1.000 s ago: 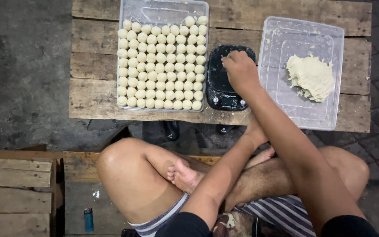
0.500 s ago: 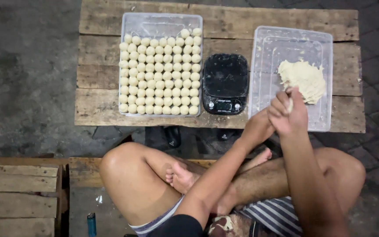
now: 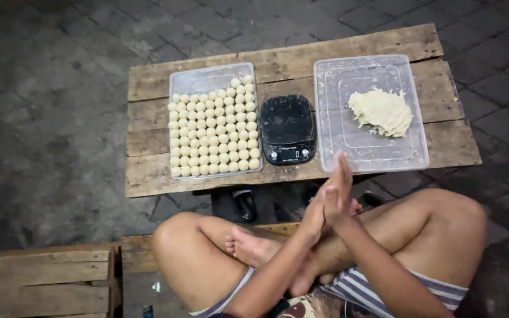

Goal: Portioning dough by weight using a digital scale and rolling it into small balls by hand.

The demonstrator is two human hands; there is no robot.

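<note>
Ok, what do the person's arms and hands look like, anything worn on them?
Both arms are bare up to the bottom edge of the picture: no sleeves, no gloves. On the left hand and right hand no watch, bracelet or ring shows, though the picture is too blurred to rule out a ring.

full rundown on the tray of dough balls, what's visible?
The tray of dough balls is a clear, rectangular plastic container lying flat on the left half of the wooden table, long side running away from the person. Small pale round balls fill it in neat rows, touching; the far end is mostly bare, with a partial row at its right. A black kitchen scale sits close on its right. Neither hand touches it.
</note>
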